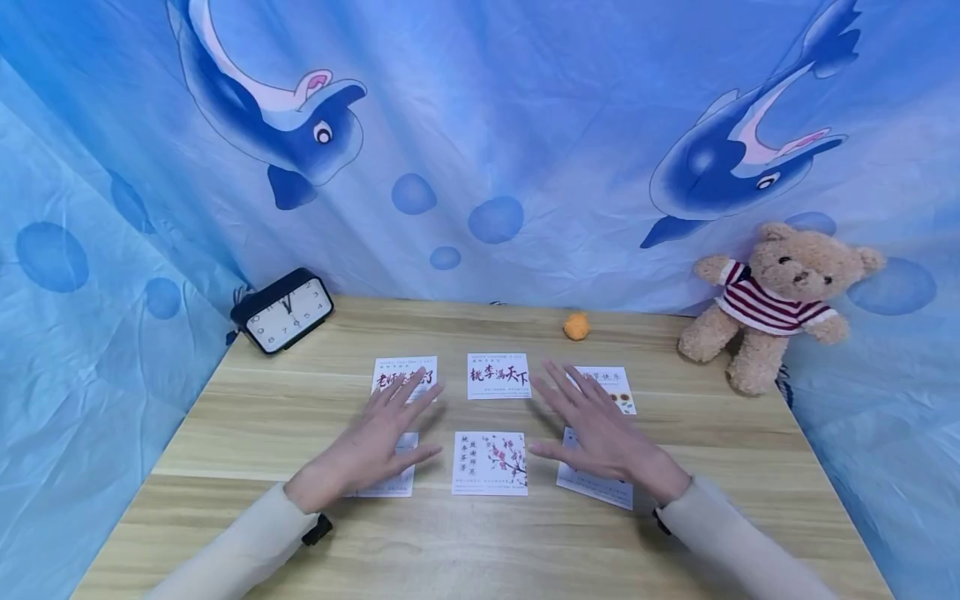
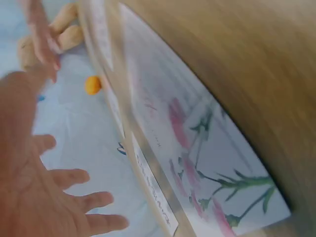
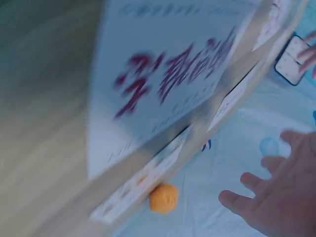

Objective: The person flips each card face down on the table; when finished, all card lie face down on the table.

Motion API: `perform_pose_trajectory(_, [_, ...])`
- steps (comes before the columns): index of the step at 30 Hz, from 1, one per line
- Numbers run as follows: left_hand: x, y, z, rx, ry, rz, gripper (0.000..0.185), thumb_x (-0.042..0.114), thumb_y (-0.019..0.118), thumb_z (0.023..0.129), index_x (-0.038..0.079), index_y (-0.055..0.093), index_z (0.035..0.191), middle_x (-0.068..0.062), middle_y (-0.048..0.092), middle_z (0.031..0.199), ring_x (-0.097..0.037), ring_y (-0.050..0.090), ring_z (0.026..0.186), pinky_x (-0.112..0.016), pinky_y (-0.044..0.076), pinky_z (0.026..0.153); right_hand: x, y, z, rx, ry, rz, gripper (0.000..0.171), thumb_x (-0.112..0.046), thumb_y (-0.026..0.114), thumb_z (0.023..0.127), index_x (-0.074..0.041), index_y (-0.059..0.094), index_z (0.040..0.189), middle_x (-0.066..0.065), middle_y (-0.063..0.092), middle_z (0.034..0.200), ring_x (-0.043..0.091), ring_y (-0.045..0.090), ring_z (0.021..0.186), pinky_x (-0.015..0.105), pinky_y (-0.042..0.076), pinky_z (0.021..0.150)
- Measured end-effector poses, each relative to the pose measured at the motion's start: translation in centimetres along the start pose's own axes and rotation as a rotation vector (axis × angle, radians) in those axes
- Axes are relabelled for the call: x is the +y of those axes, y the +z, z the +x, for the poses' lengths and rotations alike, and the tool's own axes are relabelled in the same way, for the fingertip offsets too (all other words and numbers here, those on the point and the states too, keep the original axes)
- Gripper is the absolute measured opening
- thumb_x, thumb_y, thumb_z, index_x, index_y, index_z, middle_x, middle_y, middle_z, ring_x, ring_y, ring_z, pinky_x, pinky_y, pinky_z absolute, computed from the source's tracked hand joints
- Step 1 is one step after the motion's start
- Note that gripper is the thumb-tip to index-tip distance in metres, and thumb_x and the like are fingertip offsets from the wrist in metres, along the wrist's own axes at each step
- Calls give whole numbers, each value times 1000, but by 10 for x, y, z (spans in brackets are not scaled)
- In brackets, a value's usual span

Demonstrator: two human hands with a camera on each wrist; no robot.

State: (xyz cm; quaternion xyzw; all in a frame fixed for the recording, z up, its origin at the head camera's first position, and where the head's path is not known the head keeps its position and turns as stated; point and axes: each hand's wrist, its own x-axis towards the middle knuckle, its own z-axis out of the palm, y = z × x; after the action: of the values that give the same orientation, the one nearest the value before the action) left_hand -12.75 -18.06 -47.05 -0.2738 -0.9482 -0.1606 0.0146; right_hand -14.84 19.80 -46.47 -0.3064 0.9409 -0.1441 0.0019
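Above the cards (image 1: 489, 462) on the desk (image 1: 247, 417), both hands, left (image 1: 372, 444) and right (image 1: 600, 433), hover flat with fingers spread, holding nothing; lowering them gently should avoid shifting cards.

The table (image 1: 247, 417) is showing a pale wood grain with a smooth, slightly satin finish. The six cards (image 1: 489, 463) lying on it are looking like thin matt paper, flat and white with printed ink. The backdrop (image 1: 525, 125) is hanging as soft, creased cloth with a faint sheen. The teddy bear (image 1: 772, 304) is wearing fuzzy plush fur and a knitted striped jumper. The clock (image 1: 283, 311) is showing a glossy black plastic case. The small orange ball (image 1: 576, 326) is looking rough and matt. The sleeves (image 1: 240, 550) are appearing as soft, matt cream cloth.
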Motion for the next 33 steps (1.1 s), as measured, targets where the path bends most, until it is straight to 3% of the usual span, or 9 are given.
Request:
perform_pose_trajectory(4, [-4, -5, -1, 59, -94, -136, 88, 52, 67, 99, 30, 17, 168, -15, 24, 173, -44, 31, 156, -67, 30, 125, -7, 1, 13, 78, 65, 234, 94, -57, 66, 97, -24, 14, 169, 2, 9, 178, 34, 18, 163, 63, 23, 129])
perform_pose_trajectory(8, [-12, -11, -3, 129, -190, -268, 86, 43, 69, 100, 25, 20, 168, -14, 30, 171, -41, 33, 156, -65, 31, 125, -14, 6, 34, 148, 130, 529, 86, -40, 73, 97, -14, 27, 165, 10, 28, 173, 39, 36, 155, 61, 34, 125])
perform_pose_trajectory(11, [-20, -14, -4, 161, -255, -338, 84, 44, 67, 101, 17, 22, 167, -16, 32, 170, -42, 35, 154, -64, 34, 124, -16, 12, 48, 129, 193, 706, 80, -37, 73, 98, -9, 33, 162, 15, 37, 168, 42, 45, 149, 59, 41, 121])
perform_pose_trajectory(15, [-31, -14, -3, 187, -328, -399, 82, 46, 64, 102, 6, 28, 164, -24, 38, 165, -46, 46, 146, -63, 42, 118, -20, 18, 63, 54, 286, 896, 77, -31, 72, 98, -5, 35, 160, 21, 42, 163, 43, 48, 147, 56, 43, 120])
perform_pose_trajectory(19, [-44, -13, -2, 202, -395, -443, 75, 41, 64, 103, 2, 34, 160, -31, 50, 153, -50, 59, 132, -61, 53, 108, -29, 25, 76, -5, 350, 1017, 75, -26, 73, 97, -6, 37, 159, 19, 48, 159, 40, 53, 143, 49, 50, 116])
perform_pose_trajectory(23, [-51, -13, 0, 190, -451, -463, 69, 40, 63, 104, 2, 39, 158, -31, 58, 145, -48, 63, 127, -60, 54, 107, -41, 32, 87, -47, 373, 1079, 69, -22, 72, 97, -7, 41, 157, 18, 53, 155, 37, 56, 140, 43, 53, 113])
perform_pose_trajectory(33, [-58, -14, 3, 141, -531, -525, 69, 42, 59, 106, 2, 37, 158, -32, 58, 145, -45, 63, 128, -55, 56, 106, -69, 45, 112, -181, 297, 1239, 70, -15, 64, 101, -5, 31, 161, 20, 47, 160, 38, 56, 141, 39, 50, 117])
